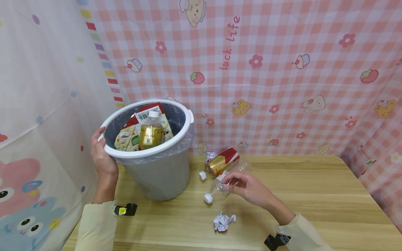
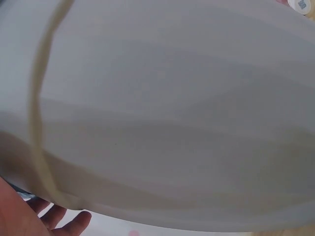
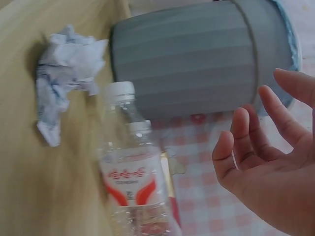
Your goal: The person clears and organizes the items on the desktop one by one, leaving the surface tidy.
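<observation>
A grey trash bin [image 1: 157, 177] with a white rim stands tilted on the table, lined with a clear plastic bag. My left hand [image 1: 105, 158] grips the rim at its left side; in the left wrist view its fingertips [image 2: 76, 223] show at the bin's edge. Inside the bin, a bottle with a gold label [image 1: 151, 134] lies on red and cream wrappers [image 1: 127, 136]. My right hand [image 1: 246, 188], fingers loosely bent and holding nothing, hovers above a clear plastic bottle [image 3: 130, 179] with a white cap. Behind that lies another bottle with a red and gold label [image 1: 223, 162].
A crumpled paper ball [image 1: 223, 222] lies on the wooden table [image 1: 301, 195] near the front, and another crumpled paper [image 1: 211, 156] sits behind the bottles. A pink checked cloth [image 1: 270, 104] hangs at the back, a white printed one [image 1: 47, 104] at the left.
</observation>
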Demonstrator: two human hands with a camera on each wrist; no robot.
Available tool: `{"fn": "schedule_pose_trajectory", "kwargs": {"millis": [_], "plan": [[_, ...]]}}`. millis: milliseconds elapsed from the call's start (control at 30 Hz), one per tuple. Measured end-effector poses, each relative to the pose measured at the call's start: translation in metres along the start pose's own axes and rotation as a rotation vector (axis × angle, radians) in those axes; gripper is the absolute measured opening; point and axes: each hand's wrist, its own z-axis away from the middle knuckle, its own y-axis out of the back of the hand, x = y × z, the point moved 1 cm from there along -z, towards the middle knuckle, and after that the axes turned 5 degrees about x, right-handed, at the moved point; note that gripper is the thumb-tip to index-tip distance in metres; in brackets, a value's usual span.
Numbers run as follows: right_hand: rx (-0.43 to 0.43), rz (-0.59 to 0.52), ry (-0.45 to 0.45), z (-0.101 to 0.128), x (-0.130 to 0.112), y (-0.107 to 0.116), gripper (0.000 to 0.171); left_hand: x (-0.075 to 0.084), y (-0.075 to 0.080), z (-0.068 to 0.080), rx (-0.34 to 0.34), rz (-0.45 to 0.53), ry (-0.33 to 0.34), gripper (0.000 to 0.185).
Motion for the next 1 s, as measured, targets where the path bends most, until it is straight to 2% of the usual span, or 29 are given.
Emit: {"fn": "schedule_pose_trajectory", "kwargs": {"millis": [300,500,833,1000], "plan": [[-0.094,0.056,-0.052,0.012,0.02,-0.008,0.023,0.0,0.001,0.0,-0.007,0.002,0.008,0.045],[-0.163,0.02,-0.066,0.016,0.033,-0.013,0.027,0.0,0.001,0.0,0.003,0.016,0.005,0.045],[-0.183,0.051,-0.128,0.021,0.054,-0.021,0.031,0.002,-0.001,0.0,0.009,0.03,-0.006,0.044],[-0.192,0.019,-0.158,0.023,0.06,-0.021,0.034,0.002,-0.001,-0.001,0.009,0.03,-0.003,0.045]]}}
